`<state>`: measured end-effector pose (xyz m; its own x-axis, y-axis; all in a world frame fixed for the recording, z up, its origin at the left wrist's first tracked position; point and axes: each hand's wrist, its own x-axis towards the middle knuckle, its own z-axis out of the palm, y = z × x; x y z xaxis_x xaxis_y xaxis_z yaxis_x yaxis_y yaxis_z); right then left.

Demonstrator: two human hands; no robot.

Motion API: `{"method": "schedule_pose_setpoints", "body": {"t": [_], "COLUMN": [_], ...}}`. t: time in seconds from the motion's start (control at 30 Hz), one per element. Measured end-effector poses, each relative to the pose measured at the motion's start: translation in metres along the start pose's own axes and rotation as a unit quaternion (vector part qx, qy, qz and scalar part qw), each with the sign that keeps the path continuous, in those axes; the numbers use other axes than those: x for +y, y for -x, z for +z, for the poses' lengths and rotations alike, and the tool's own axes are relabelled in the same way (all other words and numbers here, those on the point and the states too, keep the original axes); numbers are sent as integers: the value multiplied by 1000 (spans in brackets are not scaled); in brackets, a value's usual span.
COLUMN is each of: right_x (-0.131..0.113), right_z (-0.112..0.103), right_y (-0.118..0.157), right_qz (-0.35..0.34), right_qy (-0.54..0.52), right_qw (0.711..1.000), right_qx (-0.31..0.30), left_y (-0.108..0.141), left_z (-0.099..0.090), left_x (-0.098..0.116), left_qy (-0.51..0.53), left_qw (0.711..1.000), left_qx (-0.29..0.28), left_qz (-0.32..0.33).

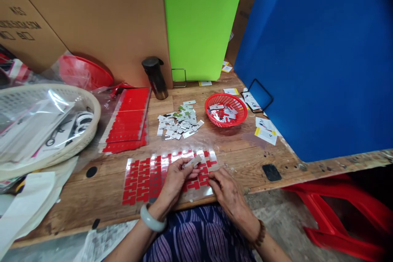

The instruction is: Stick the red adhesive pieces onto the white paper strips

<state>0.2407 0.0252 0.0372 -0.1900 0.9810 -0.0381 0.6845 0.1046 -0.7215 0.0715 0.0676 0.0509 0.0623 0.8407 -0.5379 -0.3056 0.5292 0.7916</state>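
Note:
Between the thumb and fingers of my left hand [176,178] is a small flat silvery plate [193,161], held just above a clear sheet of red stickers [143,180]. The sheet lies flat on the wooden table in front of me, its red shapes set in rows. My right hand [225,186] is over the sheet's right edge, thumb and fingertips pinched together; what they hold, if anything, is hidden. Beyond the sheet lies a loose pile of similar plates [181,123]. To its right, a red basket [209,119] holds more of them.
Stacked red sheets [130,114] lie left of the pile, with a dark bottle [156,77] behind. A large white basket [95,118] stands far left. Green [199,20] and blue boards [313,69] rise at the back and right. Printed cards [265,131] lie near the blue board.

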Motion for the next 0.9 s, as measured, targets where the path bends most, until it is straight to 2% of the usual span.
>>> {"method": "schedule_pose_setpoints", "body": {"t": [0.27,0.57,0.73,0.9], "right_x": [2,3,0,0], "right_z": [2,16,14,6], "right_y": [-4,11,6,6], "right_qz": [-13,-45,-37,-23], "right_qy": [12,-14,-19,-90], "right_qw": [1000,995,996,995], "right_qx": [-2,86,78,45], "left_y": [-5,-4,-4,-5], "left_z": [8,6,8,9], "left_x": [-11,-15,-16,-17], "left_qy": [-21,-5,-12,-7], "left_qw": [1000,1000,999,999], "left_qx": [-1,6,17,29], "left_qz": [13,15,24,30]}}
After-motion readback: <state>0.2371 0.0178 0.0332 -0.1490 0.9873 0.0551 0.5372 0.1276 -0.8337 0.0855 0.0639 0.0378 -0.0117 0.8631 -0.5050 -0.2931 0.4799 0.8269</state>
